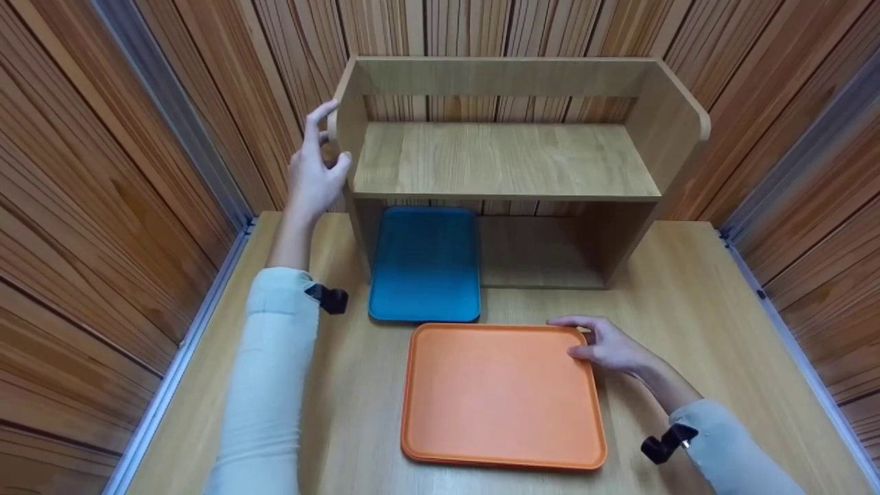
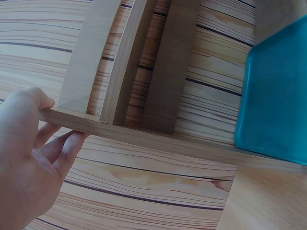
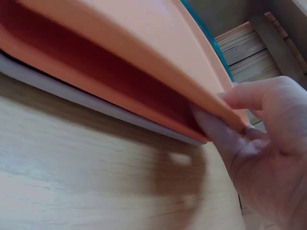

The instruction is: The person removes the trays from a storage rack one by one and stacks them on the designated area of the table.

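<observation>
A wooden desktop shelf (image 1: 509, 161) stands at the back of the table. My left hand (image 1: 316, 172) grips the edge of its left side panel (image 2: 139, 136), with fingers on both faces of the board. In front of the shelf lies a stack of trays with an orange tray (image 1: 505, 395) on top. My right hand (image 1: 608, 347) pinches this tray at its far right corner. The right wrist view shows the top tray tilted up, with a gap over a second orange tray (image 3: 129, 108) and a pale tray (image 3: 96, 105) at the bottom.
A blue tray (image 1: 425, 268) lies lengthwise in the left part of the lower compartment, its front end sticking out onto the table (image 1: 357, 412). Wood-plank walls (image 1: 82, 206) enclose the table at the back and both sides.
</observation>
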The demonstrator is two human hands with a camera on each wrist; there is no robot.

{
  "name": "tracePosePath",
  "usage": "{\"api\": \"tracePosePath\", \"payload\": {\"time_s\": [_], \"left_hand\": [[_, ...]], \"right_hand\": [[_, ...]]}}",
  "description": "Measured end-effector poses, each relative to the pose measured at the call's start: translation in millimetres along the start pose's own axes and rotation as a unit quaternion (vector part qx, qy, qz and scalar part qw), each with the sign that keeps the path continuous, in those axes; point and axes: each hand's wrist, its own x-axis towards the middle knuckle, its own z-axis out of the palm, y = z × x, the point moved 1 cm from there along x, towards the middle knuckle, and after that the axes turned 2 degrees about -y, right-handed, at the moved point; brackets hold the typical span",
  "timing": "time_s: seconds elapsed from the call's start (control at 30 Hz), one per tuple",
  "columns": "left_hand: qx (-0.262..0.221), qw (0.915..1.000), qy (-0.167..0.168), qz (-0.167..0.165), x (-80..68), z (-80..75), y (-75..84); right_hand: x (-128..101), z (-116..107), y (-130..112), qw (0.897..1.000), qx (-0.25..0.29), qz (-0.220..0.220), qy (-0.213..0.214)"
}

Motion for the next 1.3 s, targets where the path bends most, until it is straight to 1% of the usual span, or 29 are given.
{"api": "tracePosePath", "payload": {"time_s": [0.07,0.17,0.23,0.37,0.47,0.63,0.8,1.07,1.3], "left_hand": [[0.001,1.0000,-0.001,0.001,0.3,0.1,-0.7],[0.002,1.0000,0.001,0.003,0.6,0.3,-1.0],[0.000,1.0000,0.001,0.003,0.4,0.4,-1.3],[-0.011,0.9999,0.002,0.011,-1.0,0.7,-1.7],[-0.014,0.9998,0.002,0.015,-1.6,0.9,-1.9],[-0.013,0.9998,0.002,0.013,-0.6,0.8,-1.3],[-0.015,0.9999,-0.001,0.007,-0.6,0.8,0.4],[-0.008,1.0000,0.000,-0.002,-1.8,-0.1,1.2],[-0.008,1.0000,-0.002,-0.002,-1.2,0.5,0.1]], "right_hand": [[1,1,-2,0.999,-0.043,-0.013,0.010],[2,4,-6,0.994,-0.100,-0.019,0.029],[3,7,-8,0.992,-0.115,-0.020,0.036],[3,10,-11,0.986,-0.153,-0.040,0.059],[3,12,-10,0.981,-0.172,-0.046,0.076],[3,13,-7,0.979,-0.182,-0.044,0.086],[3,11,0,0.980,-0.179,-0.039,0.073],[1,10,10,0.982,-0.169,-0.068,0.058],[-1,7,7,0.984,-0.153,-0.075,0.055]]}}
